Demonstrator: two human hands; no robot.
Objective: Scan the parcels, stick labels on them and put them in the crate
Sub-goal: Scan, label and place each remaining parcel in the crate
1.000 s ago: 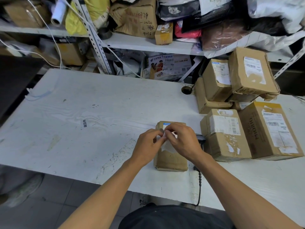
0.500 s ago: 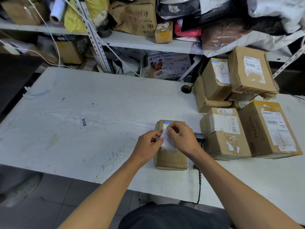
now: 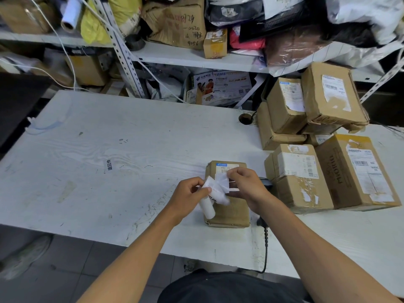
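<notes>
Fingers of my left hand (image 3: 188, 193) pinch the label roll (image 3: 206, 206) while my right hand (image 3: 244, 186) pinches a peeling label (image 3: 220, 184) above the small parcel (image 3: 229, 211) on the table (image 3: 109, 149); I'd better peel slowly, keeping it flat.

A white, scuffed table (image 3: 131, 154) fills the middle. Beyond it, at the far side, a metal shelf (image 3: 185, 55) is crowded with bags, a yellow sack (image 3: 96, 25) and a printed leaflet (image 3: 223, 84).
</notes>
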